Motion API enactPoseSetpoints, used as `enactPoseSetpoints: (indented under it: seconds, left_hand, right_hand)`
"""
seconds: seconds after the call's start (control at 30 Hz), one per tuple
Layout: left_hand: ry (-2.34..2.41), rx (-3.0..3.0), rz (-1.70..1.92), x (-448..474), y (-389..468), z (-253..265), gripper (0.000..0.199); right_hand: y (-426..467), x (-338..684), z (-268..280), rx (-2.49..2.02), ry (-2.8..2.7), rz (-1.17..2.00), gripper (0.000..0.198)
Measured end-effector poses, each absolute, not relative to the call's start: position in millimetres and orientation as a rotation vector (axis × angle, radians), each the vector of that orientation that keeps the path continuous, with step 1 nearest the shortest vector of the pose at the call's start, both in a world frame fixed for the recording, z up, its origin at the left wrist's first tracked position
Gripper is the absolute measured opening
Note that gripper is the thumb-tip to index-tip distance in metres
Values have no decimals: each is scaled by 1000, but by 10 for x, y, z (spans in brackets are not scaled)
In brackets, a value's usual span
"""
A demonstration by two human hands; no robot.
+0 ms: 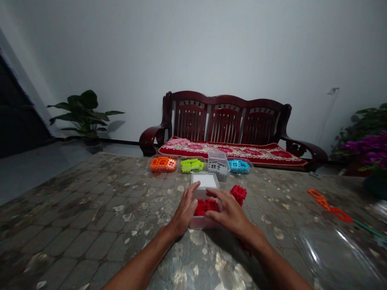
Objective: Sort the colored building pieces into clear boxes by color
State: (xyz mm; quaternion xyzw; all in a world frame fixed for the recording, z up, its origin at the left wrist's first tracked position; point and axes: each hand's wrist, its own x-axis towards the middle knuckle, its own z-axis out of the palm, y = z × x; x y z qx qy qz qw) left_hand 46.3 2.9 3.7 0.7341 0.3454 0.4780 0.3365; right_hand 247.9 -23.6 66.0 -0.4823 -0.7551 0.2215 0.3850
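A clear plastic box (200, 222) filled with red interlocking plastic pieces (207, 206) sits on the table in front of me, its white-looking hinged lid (205, 180) standing open at the back. My left hand (184, 210) is along the box's left side, fingers stretched and apart. My right hand (227, 209) arches over the right side, thumb and fingers spread near the red pieces. I see nothing held in either hand. Just beyond my right hand is a red cube built of such pieces (238, 194). More red shows partly hidden under my right forearm.
Along the far edge stand clear boxes of orange pieces (163, 164), green pieces (192, 165), grey pieces (218, 167) and blue pieces (239, 166). To the right lie orange linked shapes (329, 206) and a clear plastic lid or tray (335, 249). A wooden bench (225, 121) stands behind the table.
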Motion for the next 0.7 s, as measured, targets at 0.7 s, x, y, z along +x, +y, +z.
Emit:
enactPoseSetpoints:
  seconds: [0.7]
  left_hand:
    - [907,1946,1235,452,45,42,54]
  right_hand:
    - [114,3414,517,-1936,-1832,-46,60]
